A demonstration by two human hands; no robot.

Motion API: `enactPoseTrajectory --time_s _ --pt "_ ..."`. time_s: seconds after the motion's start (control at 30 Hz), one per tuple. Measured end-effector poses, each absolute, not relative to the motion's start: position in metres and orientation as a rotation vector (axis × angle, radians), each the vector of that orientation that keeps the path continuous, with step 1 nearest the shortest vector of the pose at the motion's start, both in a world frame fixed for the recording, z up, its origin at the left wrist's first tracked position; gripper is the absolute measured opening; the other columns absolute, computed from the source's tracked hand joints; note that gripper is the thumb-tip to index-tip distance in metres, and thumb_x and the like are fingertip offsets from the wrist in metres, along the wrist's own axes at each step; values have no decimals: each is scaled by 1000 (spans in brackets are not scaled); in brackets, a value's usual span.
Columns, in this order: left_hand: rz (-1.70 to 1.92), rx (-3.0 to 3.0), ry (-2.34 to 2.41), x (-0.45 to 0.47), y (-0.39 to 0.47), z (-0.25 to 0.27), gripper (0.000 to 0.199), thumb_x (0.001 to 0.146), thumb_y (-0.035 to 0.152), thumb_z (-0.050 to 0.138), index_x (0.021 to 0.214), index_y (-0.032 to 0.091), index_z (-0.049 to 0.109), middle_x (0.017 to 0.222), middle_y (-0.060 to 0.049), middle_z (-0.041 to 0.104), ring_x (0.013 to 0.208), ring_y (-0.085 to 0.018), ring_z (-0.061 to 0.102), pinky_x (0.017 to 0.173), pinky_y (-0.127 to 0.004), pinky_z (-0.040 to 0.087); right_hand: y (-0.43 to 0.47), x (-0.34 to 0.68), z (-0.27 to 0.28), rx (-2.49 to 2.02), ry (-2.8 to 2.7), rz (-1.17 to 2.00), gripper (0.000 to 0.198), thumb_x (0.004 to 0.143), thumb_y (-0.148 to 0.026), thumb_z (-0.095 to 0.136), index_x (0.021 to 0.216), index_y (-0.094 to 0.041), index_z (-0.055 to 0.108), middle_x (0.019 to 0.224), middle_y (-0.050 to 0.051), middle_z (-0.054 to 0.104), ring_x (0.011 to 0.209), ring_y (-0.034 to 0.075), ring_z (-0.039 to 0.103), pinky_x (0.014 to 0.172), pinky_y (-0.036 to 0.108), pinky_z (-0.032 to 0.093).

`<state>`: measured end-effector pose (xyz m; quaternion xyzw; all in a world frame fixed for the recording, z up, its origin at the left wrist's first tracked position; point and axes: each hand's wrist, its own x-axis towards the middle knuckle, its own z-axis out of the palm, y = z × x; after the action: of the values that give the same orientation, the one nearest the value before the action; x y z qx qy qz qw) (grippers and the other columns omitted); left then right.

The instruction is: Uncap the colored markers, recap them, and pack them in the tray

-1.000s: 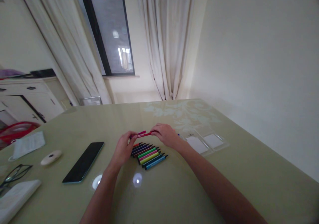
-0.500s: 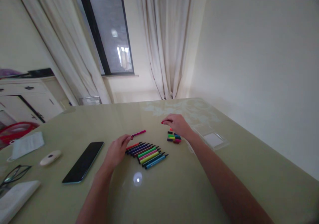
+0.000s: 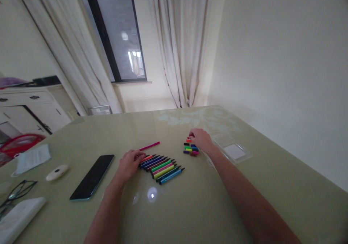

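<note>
My left hand (image 3: pixel 130 164) is closed at the left end of a row of uncapped markers (image 3: pixel 163 169). Its fingers pinch a red marker, mostly hidden by them, against the row. Several colours lie side by side there, black tips pointing right. Just beyond this hand is a capped magenta marker (image 3: pixel 150 146). My right hand (image 3: pixel 201 139) is lowered over the far side of a small group of marker caps (image 3: pixel 187 148). Between its fingertips a red cap (image 3: pixel 188 138) shows in part, close to an orange cap (image 3: pixel 189 141).
A clear plastic case (image 3: pixel 236 152) lies beyond my right forearm. To the left are a black phone (image 3: pixel 92 177), a white oval object (image 3: pixel 57 172), a face mask (image 3: pixel 33 159), glasses (image 3: pixel 20 191) and a white block-like object (image 3: pixel 21 215).
My right hand has brought the red cap right and down to the other caps. My left hand has drawn back slightly from the magenta marker and lowered onto the row's left end.
</note>
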<state>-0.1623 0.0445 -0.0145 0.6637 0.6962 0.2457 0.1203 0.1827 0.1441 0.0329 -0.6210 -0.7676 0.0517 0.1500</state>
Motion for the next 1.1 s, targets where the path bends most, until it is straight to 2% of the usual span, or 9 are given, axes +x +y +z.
enactPoseTrajectory --time_s 0.17,0.27,0.33,0.53,0.67,0.8,1.1 --pt "754 1914 2143 -159 48 -14 36 96 42 48 102 23 78 107 -9 74 100 -25 68 93 -37 51 145 190 42 -1829 -2276 203 11 90 -24 67 93 -21 77 99 6 77 93 18 69 71 24 43" --pt "850 1965 2232 -155 50 -14 36 98 36 46 115 22 75 119 -10 72 109 -26 65 98 -38 49 143 192 47 -1860 -2318 201 9 85 -22 71 91 -21 78 97 7 77 91 19 70 71 24 45" --pt "848 2010 2267 -153 50 -14 37 98 34 44 116 22 74 123 -10 71 113 -27 64 101 -39 47 142 192 49 -1885 -2332 193 9 82 -20 73 89 -20 79 95 8 78 89 21 71 71 25 46" --pt "702 1914 2453 -152 42 -9 35 98 41 46 103 22 76 111 -12 75 104 -32 67 89 -42 51 139 189 50 -1940 -2358 144 13 81 -15 71 90 -19 80 97 12 78 92 23 73 75 27 49" --pt "661 1825 2507 -156 40 -7 30 97 39 49 106 24 74 107 -11 75 99 -32 68 82 -41 51 140 189 48 -1939 -2369 142 14 82 -15 69 89 -20 80 96 12 78 92 24 73 75 27 49" --pt "658 1810 2464 -158 41 -8 32 98 36 47 108 25 75 113 -11 74 102 -31 68 84 -40 51 140 189 47 -1940 -2377 148 15 82 -14 68 89 -20 80 96 12 78 92 24 73 75 27 49" --pt "627 1860 2459 -149 42 -9 33 98 42 48 114 25 73 116 -12 71 110 -33 64 91 -45 50 140 188 48 -1943 -2377 177 15 82 -17 69 91 -21 81 95 11 79 91 23 73 75 26 49"
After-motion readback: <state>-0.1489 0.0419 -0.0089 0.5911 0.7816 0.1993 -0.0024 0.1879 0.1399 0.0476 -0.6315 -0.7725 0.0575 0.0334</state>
